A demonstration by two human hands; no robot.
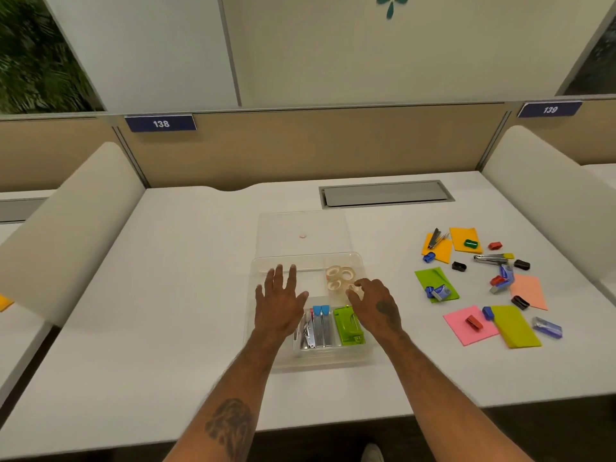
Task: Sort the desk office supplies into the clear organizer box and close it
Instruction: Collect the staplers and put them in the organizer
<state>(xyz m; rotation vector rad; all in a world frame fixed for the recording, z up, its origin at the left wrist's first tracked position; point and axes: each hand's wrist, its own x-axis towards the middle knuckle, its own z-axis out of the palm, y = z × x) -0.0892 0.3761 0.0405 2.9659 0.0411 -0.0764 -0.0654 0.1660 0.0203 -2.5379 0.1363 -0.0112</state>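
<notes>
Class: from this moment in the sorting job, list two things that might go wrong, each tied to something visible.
1. The right hand pinches a tape roll above other rolls crowding one compartment. Stacked rolls might stop the lid closing.
2. A red sharpener sits on the pink sticky note. Lifting that note first may spill it.

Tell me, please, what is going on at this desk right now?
A person is sorting office supplies into the clear organizer box. The right hand appears to pinch a tape roll beside the other tape rolls, while the left hand hovers open above the box. A green hole punch and metal tools lie in the front compartments. The lid lies behind the box; sticky notes and small items wait at right.
</notes>
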